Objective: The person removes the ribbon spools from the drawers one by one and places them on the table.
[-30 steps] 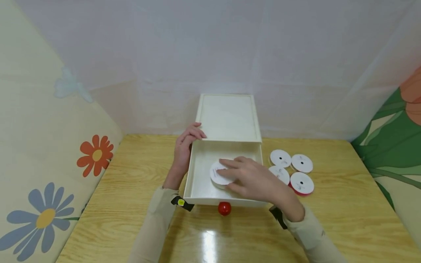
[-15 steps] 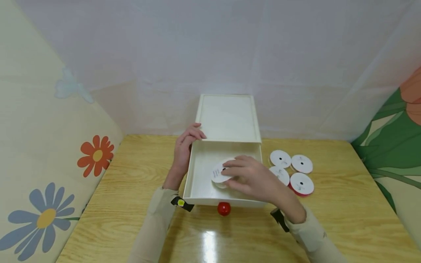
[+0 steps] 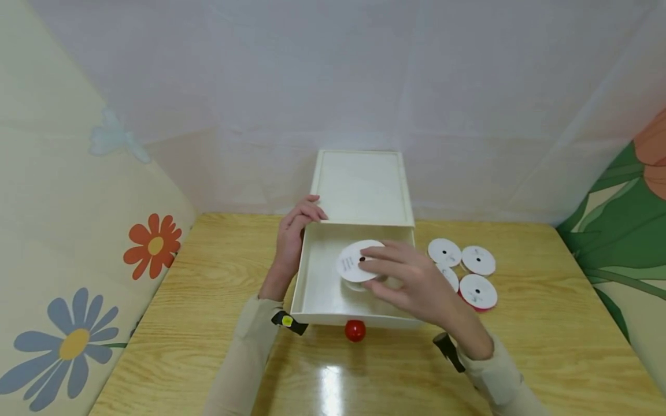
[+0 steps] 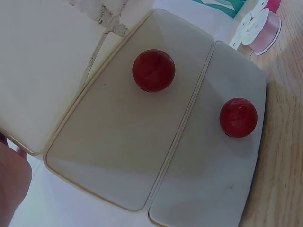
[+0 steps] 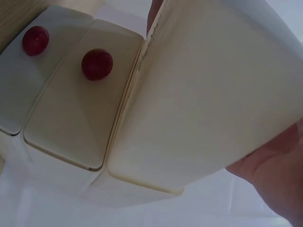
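- Drawer stands pulled out toward the near side, red knob on its front.
- Left hand grips the cabinet's left front corner.
- Right hand pinches a spool over the drawer, white face tilted up-left.
- Four spools lie right of the drawer.

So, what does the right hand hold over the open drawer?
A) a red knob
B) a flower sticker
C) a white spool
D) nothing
C: in the head view the right hand grips a white spool, tilted, above the open drawer.
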Motion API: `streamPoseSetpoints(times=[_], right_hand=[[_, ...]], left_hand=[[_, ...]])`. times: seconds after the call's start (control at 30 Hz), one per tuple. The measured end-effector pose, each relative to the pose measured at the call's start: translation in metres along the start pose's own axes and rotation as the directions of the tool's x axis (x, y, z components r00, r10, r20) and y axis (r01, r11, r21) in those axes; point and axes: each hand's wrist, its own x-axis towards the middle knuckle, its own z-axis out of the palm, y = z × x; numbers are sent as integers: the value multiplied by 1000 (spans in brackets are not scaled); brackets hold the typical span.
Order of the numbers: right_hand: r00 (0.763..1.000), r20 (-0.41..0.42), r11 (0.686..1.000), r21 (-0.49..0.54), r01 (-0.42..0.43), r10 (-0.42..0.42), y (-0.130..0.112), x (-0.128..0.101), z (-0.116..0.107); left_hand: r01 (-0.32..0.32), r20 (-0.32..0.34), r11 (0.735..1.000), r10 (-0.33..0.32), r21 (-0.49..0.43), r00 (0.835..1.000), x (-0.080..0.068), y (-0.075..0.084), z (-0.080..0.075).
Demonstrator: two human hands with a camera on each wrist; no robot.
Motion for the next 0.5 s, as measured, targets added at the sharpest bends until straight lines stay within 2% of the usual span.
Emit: streamPoseSetpoints(times=[0.23, 0.5], right_hand=[[997, -72, 1000, 7, -22, 23, -2, -5, -13], [968, -250, 999, -50, 5, -17, 3, -12, -32]], left_hand=[[15, -3, 1000, -15, -3, 1000, 0, -1, 0], [4, -1, 1000, -4, 8, 1000, 0, -1, -1]])
